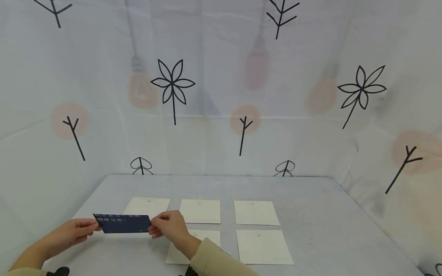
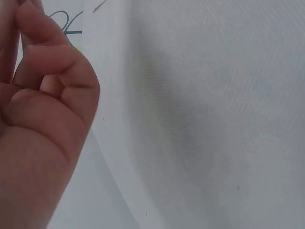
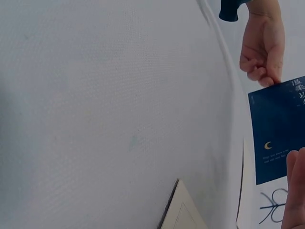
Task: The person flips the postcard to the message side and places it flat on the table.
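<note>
Between both hands a dark blue card [image 1: 125, 224] with pale printed characters is held up over the left part of the table. The left hand [image 1: 73, 234] pinches its left edge between thumb and fingers. At the opposite edge, the right hand [image 1: 173, 229] pinches it the same way. A small yellow moon and fine print show on the card [image 3: 276, 129] in the right wrist view, where the left hand [image 3: 263, 45] grips its far edge. The left wrist view shows the left hand [image 2: 47, 105] with curled fingers, the card out of sight.
Several cream square cards lie in two rows on the white-covered table [image 1: 331, 230]: a back-left card [image 1: 146, 205] partly hidden by the blue one, a back-middle card [image 1: 200, 211], a back-right card [image 1: 256, 213], and a front-right card [image 1: 264, 247]. The right arm overlaps the front-middle card [image 1: 203, 235]. A patterned cloth [image 1: 214, 145] hangs behind.
</note>
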The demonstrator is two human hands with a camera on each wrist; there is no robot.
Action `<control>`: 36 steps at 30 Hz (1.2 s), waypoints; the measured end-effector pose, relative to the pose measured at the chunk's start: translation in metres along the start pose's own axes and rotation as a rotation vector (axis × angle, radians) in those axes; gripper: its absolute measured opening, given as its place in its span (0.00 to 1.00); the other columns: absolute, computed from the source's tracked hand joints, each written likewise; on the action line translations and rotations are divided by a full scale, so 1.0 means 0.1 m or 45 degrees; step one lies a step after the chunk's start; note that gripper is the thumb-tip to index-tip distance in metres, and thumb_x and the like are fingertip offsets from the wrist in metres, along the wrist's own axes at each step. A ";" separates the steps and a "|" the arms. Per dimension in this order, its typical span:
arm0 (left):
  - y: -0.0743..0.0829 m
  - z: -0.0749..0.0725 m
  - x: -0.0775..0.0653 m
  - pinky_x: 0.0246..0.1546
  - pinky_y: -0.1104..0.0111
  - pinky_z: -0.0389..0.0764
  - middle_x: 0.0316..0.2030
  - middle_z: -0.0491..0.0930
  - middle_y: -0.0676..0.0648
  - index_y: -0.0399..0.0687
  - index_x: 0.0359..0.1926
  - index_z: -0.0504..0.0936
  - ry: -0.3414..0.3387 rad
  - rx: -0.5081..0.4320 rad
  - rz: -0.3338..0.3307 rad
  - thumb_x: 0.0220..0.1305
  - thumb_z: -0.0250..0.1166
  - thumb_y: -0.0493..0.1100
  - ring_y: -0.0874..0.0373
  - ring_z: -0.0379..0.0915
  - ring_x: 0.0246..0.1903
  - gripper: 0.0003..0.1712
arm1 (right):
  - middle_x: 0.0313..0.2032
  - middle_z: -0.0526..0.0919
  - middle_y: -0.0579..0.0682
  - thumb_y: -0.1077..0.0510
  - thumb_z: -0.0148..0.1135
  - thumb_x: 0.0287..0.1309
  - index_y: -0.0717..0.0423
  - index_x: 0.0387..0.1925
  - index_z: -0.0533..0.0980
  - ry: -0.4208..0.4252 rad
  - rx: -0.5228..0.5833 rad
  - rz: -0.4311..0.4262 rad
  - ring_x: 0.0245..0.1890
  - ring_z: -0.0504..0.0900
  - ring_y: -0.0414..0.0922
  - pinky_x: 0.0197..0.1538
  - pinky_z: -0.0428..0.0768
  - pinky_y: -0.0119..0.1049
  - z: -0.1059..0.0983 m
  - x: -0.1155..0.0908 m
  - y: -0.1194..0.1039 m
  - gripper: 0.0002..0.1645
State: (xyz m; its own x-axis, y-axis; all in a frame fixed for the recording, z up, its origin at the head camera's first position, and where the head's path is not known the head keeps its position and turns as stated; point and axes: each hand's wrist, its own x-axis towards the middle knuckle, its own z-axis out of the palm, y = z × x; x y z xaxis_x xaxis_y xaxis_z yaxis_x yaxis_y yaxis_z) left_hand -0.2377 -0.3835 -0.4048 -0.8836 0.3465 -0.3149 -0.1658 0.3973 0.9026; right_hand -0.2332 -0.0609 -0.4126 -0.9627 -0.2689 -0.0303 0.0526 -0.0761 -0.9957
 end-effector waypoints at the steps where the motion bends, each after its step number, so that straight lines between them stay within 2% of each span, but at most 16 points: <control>1: 0.00 0.00 0.00 0.39 0.68 0.76 0.43 0.79 0.47 0.25 0.51 0.73 -0.006 -0.011 0.001 0.69 0.53 0.44 0.63 0.68 0.38 0.23 | 0.21 0.83 0.55 0.67 0.61 0.53 0.64 0.28 0.80 0.004 0.007 0.002 0.22 0.83 0.47 0.26 0.82 0.35 0.00 0.00 0.00 0.04; 6: -0.04 -0.01 -0.01 0.38 0.71 0.77 0.41 0.79 0.51 0.37 0.46 0.80 -0.045 -0.119 0.034 0.69 0.53 0.43 0.64 0.68 0.36 0.15 | 0.20 0.82 0.55 0.68 0.60 0.52 0.64 0.27 0.80 0.027 0.058 0.028 0.20 0.83 0.45 0.26 0.82 0.35 0.02 -0.01 0.02 0.04; 10: -0.07 -0.02 -0.01 0.41 0.72 0.77 0.43 0.79 0.53 0.45 0.47 0.82 -0.134 -0.229 0.064 0.70 0.52 0.41 0.66 0.71 0.39 0.14 | 0.20 0.82 0.56 0.70 0.61 0.49 0.68 0.27 0.80 0.044 0.116 0.020 0.19 0.82 0.44 0.26 0.82 0.35 0.04 -0.02 0.03 0.02; 14: -0.09 -0.03 -0.01 0.44 0.72 0.76 0.46 0.79 0.56 0.46 0.50 0.81 -0.235 -0.322 0.123 0.71 0.49 0.38 0.67 0.73 0.43 0.15 | 0.20 0.82 0.56 0.72 0.63 0.47 0.72 0.28 0.79 0.047 0.143 0.007 0.19 0.82 0.44 0.27 0.82 0.36 0.04 -0.03 0.01 0.04; 19: -0.08 -0.04 -0.02 0.46 0.71 0.76 0.47 0.79 0.57 0.46 0.50 0.81 -0.282 -0.381 0.121 0.71 0.49 0.36 0.67 0.74 0.45 0.16 | 0.20 0.82 0.54 0.71 0.64 0.47 0.70 0.27 0.80 0.062 0.084 -0.001 0.19 0.81 0.42 0.27 0.82 0.35 0.04 -0.06 -0.02 0.02; 25: -0.06 -0.01 -0.01 0.44 0.68 0.77 0.46 0.79 0.54 0.46 0.48 0.83 -0.173 -0.317 0.048 0.70 0.51 0.40 0.62 0.74 0.42 0.15 | 0.20 0.82 0.52 0.72 0.63 0.47 0.69 0.27 0.80 0.094 0.032 -0.004 0.18 0.80 0.40 0.27 0.82 0.34 0.04 -0.06 -0.01 0.02; 28: -0.07 0.01 0.01 0.43 0.66 0.78 0.46 0.79 0.51 0.42 0.49 0.81 -0.139 -0.301 0.026 0.70 0.51 0.41 0.60 0.75 0.42 0.15 | 0.20 0.82 0.52 0.73 0.63 0.46 0.68 0.27 0.79 0.109 0.025 0.003 0.17 0.79 0.39 0.26 0.81 0.34 0.05 -0.06 0.00 0.03; 36: -0.05 0.05 0.03 0.41 0.66 0.79 0.42 0.80 0.49 0.38 0.51 0.78 -0.035 -0.309 -0.042 0.68 0.54 0.41 0.58 0.76 0.39 0.16 | 0.19 0.80 0.50 0.75 0.64 0.42 0.61 0.33 0.77 0.167 0.045 0.027 0.16 0.79 0.41 0.24 0.81 0.34 0.06 -0.04 0.03 0.14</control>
State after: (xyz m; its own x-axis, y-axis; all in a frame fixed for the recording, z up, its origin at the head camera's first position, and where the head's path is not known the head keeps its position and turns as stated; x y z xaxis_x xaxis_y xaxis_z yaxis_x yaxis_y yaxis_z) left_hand -0.2371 -0.3802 -0.4120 -0.8643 0.3612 -0.3500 -0.2974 0.1941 0.9348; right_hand -0.2277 -0.0664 -0.4154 -0.9876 -0.1429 -0.0648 0.0804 -0.1061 -0.9911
